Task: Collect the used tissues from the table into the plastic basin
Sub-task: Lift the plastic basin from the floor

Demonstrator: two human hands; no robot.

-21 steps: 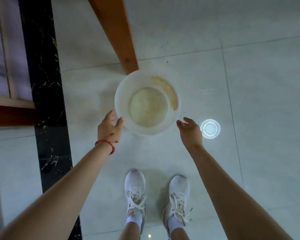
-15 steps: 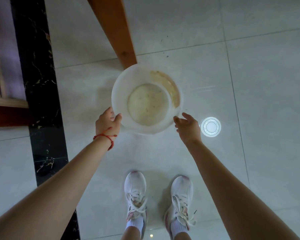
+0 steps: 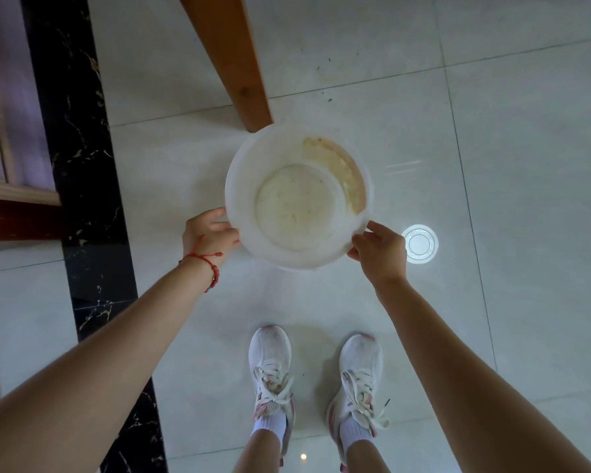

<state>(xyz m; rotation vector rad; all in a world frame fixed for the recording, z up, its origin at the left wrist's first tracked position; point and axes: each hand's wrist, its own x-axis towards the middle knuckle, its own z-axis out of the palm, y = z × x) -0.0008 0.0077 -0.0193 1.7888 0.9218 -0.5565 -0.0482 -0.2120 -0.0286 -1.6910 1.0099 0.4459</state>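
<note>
I looked down and saw the round white plastic basin (image 3: 299, 199) over the pale tiled floor (image 3: 492, 131), just in front of the slanted brown wooden leg (image 3: 232, 56). The basin had yellow-brown stains on its bottom and along one side. The left hand (image 3: 207, 235) held the basin's left rim, with its fingers curled round the edge. A red string bracelet (image 3: 202, 261) sat on that wrist. The right hand (image 3: 379, 249) pinched the right rim with its thumb and fingers. A small round white light spot (image 3: 420, 244) shone on the floor just beside the right hand. Two white sneakers (image 3: 272, 367) stood on the tiles below. A black marble strip (image 3: 79, 131) ran along the left.
</note>
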